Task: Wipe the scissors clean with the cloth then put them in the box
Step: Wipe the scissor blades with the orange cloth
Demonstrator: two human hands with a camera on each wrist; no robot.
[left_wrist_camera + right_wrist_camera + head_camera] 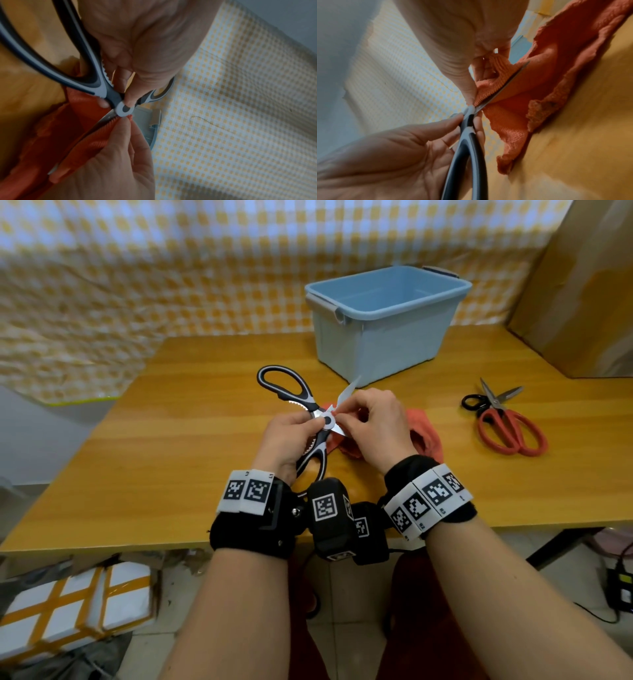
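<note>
Black-and-white kitchen scissors (297, 395) (96, 75) (467, 146) hang splayed open over the table's middle. My left hand (291, 436) (130, 94) pinches them at the round pivot. My right hand (370, 422) (471, 86) pinches the orange cloth (424, 433) (72, 121) (556, 75) around one blade close to the pivot; the other blade points up toward the box. The rest of the cloth trails down to the tabletop under my right hand. The blue plastic box (387, 320) stands open and empty behind the hands.
Red-handled scissors (507, 422) lie open on the wooden table (171, 440) to the right, beside a smaller black-handled pair (474, 402). A cardboard box (582, 285) rises at the far right. Checked yellow fabric (171, 268) hangs behind the table.
</note>
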